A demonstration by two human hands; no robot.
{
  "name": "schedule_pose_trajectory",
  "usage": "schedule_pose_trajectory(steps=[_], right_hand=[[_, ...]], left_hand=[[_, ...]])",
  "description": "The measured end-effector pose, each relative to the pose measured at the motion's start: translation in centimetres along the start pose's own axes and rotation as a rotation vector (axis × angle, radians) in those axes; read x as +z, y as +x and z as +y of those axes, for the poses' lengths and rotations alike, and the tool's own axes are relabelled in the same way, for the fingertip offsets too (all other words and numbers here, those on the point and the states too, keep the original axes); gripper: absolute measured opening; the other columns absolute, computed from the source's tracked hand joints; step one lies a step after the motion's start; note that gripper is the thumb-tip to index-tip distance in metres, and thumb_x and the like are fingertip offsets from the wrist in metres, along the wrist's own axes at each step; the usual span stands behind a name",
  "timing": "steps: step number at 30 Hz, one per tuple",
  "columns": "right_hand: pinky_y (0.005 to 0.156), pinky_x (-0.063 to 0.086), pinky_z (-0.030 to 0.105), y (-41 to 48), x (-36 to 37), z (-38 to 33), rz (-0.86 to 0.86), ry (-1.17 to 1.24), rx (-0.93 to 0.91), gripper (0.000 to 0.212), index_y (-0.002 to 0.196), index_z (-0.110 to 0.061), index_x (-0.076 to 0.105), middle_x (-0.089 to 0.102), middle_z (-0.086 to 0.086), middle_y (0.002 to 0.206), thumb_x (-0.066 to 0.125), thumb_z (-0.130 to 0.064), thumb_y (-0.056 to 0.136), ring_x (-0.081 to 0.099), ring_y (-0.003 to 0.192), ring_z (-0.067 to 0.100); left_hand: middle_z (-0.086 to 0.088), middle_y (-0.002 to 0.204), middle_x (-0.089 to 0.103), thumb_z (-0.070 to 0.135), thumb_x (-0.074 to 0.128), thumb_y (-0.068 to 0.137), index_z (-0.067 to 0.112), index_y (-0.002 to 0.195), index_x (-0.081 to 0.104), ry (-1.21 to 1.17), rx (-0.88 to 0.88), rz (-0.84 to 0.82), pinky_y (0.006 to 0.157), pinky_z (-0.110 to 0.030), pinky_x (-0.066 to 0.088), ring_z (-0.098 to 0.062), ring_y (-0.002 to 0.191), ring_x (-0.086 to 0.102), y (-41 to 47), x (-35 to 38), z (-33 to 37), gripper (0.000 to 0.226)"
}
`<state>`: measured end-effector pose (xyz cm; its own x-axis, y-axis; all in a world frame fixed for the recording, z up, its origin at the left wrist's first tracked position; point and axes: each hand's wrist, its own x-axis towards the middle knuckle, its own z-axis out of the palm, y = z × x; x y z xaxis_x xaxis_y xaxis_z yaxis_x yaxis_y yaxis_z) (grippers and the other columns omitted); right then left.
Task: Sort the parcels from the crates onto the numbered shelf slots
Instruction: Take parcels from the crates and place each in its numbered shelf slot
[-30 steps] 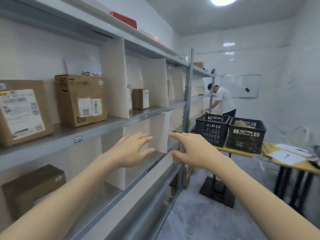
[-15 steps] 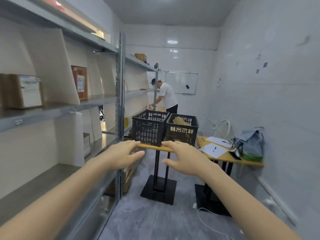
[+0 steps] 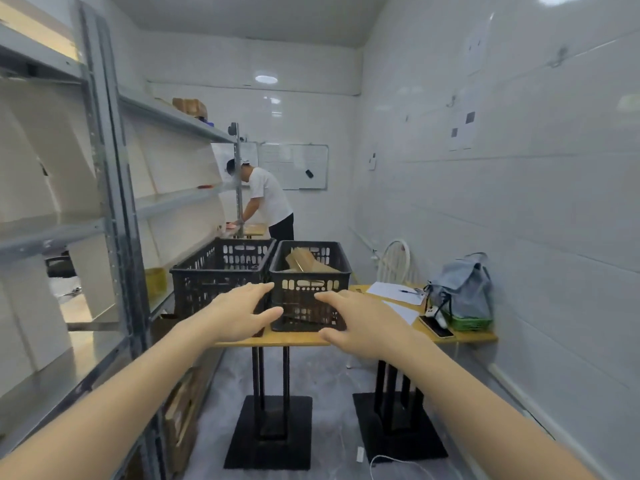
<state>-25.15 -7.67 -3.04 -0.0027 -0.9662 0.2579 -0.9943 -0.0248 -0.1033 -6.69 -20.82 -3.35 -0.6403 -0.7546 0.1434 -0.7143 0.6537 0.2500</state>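
Two black plastic crates stand side by side on a small wooden table [image 3: 298, 339]. Brown parcels [image 3: 304, 263] stick up out of the right crate [image 3: 334, 258]. What lies inside the left crate [image 3: 207, 271] is hidden by its wall. My left hand [image 3: 239, 315] and my right hand [image 3: 360, 323] are held out in front of the crates, fingers spread and relaxed, holding nothing. A grey metal shelf [image 3: 114, 202] with white dividers runs along the left wall.
A person in a white shirt [image 3: 266, 199] bends over a table at the far end. To the right, a second table carries papers [image 3: 394, 292], a phone [image 3: 435, 326] and a grey bag [image 3: 464, 289]. Cardboard boxes [image 3: 180, 417] lie under the shelf. A white cable [image 3: 391, 460] trails on the floor.
The view has swung from the shelf to the right, toward the crates, and I have come closer to them. Both hands stay empty and outstretched.
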Motion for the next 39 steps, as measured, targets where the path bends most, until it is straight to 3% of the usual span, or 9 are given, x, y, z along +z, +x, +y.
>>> schedule_pose_trajectory(steps=[7, 15, 19, 26, 39], right_hand=[[0.100, 0.041, 0.029, 9.2, 2.4, 8.1, -0.018, 0.022, 0.087, 0.062, 0.150, -0.031, 0.026, 0.046, -0.004, 0.146, 0.054, -0.041, 0.096, 0.045, 0.129, 0.015], [0.097, 0.045, 0.031, 23.2, 7.2, 17.0, -0.024, 0.023, 0.078, 0.062, 0.150, -0.029, 0.028, 0.048, -0.001, 0.142, 0.055, -0.040, 0.095, 0.049, 0.124, 0.018], [0.101, 0.043, 0.038, 32.2, 9.2, 21.8, -0.017, -0.043, 0.048, 0.064, 0.151, -0.030, 0.025, 0.046, 0.001, 0.144, 0.053, -0.043, 0.095, 0.047, 0.127, 0.022], [0.098, 0.045, 0.040, 43.9, 12.8, 27.9, -0.020, -0.029, 0.016, 0.061, 0.150, -0.031, 0.026, 0.048, 0.002, 0.141, 0.053, -0.039, 0.096, 0.051, 0.121, 0.023], [0.083, 0.043, 0.031, 59.4, 19.4, 36.5, -0.005, -0.106, 0.082, 0.057, 0.150, -0.035, 0.026, 0.052, 0.001, 0.134, 0.048, -0.042, 0.098, 0.052, 0.117, 0.020]], left_hand=[[-0.005, 0.161, 0.021, 0.052, 0.044, 0.097, 0.026, 0.155, 0.011, -0.005, 0.035, -0.052, 0.118, -0.041, 0.022, -0.020, 0.149, 0.016, 13.9, 1.7, -3.2, 0.071], [-0.002, 0.157, 0.030, 0.050, 0.043, 0.098, 0.025, 0.154, 0.019, -0.011, 0.046, -0.027, 0.118, -0.041, 0.024, -0.019, 0.146, 0.025, 27.9, 5.5, -7.0, 0.065], [0.002, 0.159, 0.025, 0.058, 0.034, 0.097, 0.026, 0.154, 0.018, 0.024, 0.015, -0.015, 0.120, -0.042, 0.018, -0.015, 0.148, 0.018, 36.4, 5.7, -9.5, 0.068], [0.004, 0.156, 0.033, 0.059, 0.032, 0.096, 0.026, 0.153, 0.022, 0.024, -0.041, 0.013, 0.116, -0.036, 0.029, -0.016, 0.141, 0.035, 47.1, 6.7, -13.4, 0.067], [0.002, 0.159, 0.026, 0.057, 0.031, 0.099, 0.025, 0.154, 0.020, 0.110, 0.068, -0.126, 0.115, -0.039, 0.029, -0.019, 0.142, 0.033, 69.0, 12.2, -19.6, 0.065]])
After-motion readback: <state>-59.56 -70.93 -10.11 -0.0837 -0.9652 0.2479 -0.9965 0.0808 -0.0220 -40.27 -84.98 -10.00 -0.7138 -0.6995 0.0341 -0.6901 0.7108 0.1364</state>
